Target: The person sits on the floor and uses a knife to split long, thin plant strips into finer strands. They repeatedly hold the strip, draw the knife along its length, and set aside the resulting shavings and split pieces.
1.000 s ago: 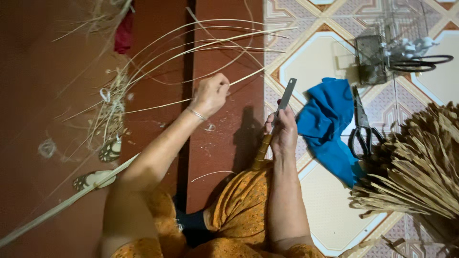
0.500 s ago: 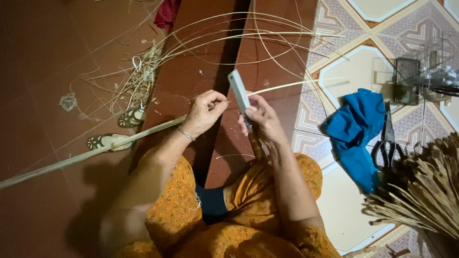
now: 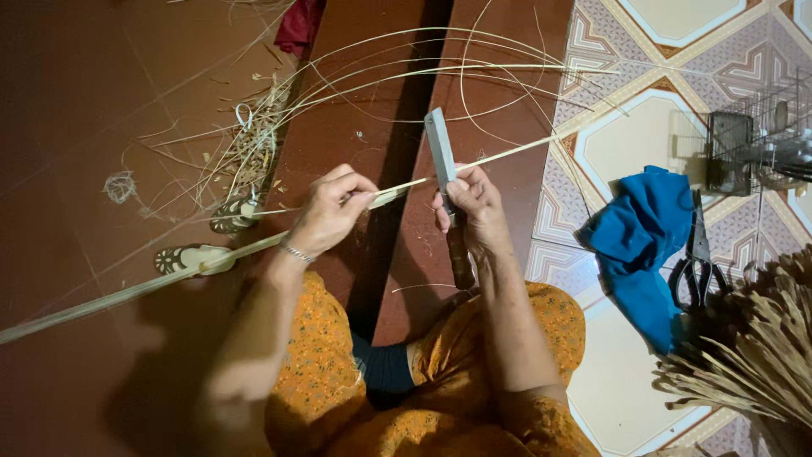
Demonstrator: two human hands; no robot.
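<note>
One person's two hands are working over a dark red floor. The left hand is curling its fingers closed around a single long pale cane strip, which is running from the lower left edge of the view up across the lap toward the right. The right hand is gripping one knife, fingers wrapped tight on its dark handle, the grey blade pointing up and away and meeting the strip just beside the thumb. Beyond the blade, several thin split strands are arcing away in loose curves; too many are overlapping to count. Two patterned sandals are lying to the left, touching the strip, beside one heap of pale shavings. On the tiled floor to the right are lying one blue cloth, one pair of black scissors just beside it, one wire basket and one bundle of dry strips. The orange garment is hiding the lower arms.
</note>
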